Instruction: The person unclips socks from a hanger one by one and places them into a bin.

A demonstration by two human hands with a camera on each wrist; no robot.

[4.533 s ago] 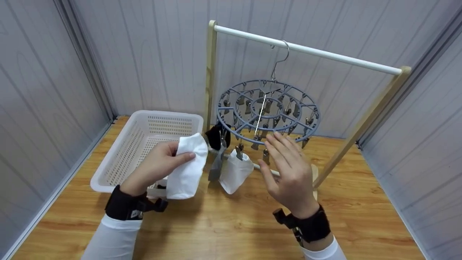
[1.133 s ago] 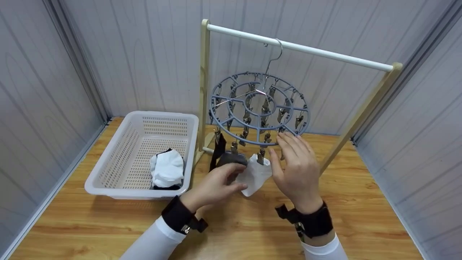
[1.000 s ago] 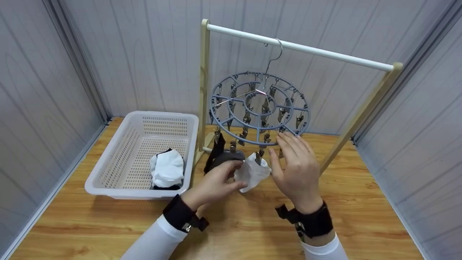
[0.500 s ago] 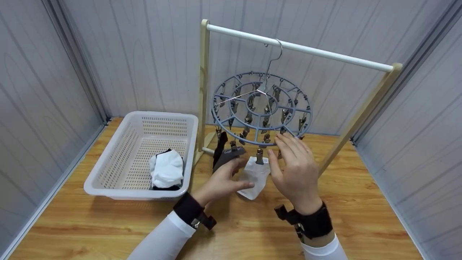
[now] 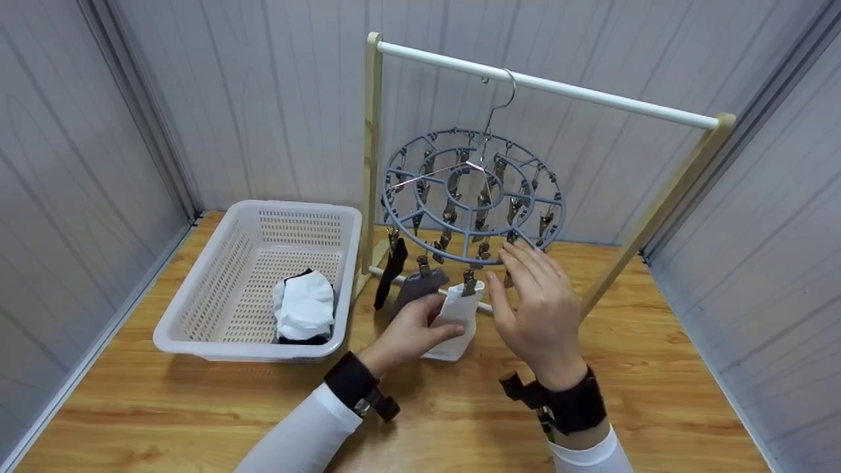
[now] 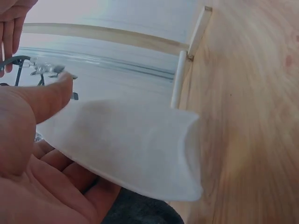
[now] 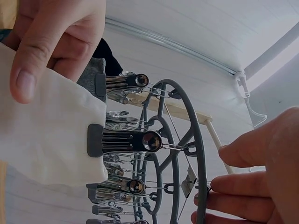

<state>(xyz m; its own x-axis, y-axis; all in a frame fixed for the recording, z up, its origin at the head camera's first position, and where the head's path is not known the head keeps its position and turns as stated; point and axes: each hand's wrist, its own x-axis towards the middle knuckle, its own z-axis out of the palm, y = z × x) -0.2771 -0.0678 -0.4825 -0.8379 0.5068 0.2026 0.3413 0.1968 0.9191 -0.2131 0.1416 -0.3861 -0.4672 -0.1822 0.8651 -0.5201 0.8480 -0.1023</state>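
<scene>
In the head view a white sock (image 5: 453, 328) hangs from a metal clip (image 5: 469, 282) on a round grey-blue drying hanger (image 5: 468, 233). My left hand (image 5: 414, 332) holds this sock along its left side, thumb across the front and fingers behind. The sock's free end spreads past the palm in the left wrist view. My right hand (image 5: 535, 302) has its fingers extended, fingertips at the hanger's near right rim, thumb apart. A grey sock (image 5: 420, 284) hangs just left of the white one, partly behind my left hand, and a black sock (image 5: 392, 272) farther left.
A white perforated basket (image 5: 197, 295) stands on the wooden table at the left, with white and dark socks (image 5: 305, 309) inside. The hanger hooks over the white bar (image 5: 558, 82) of a wooden rack. Many other clips dangle beneath its rings.
Earlier my left hand held a white sock by the basket; now it is at the hanging white sock. White socks show in the basket. The hanging sock has lately turned and tilted toward my left hand.
</scene>
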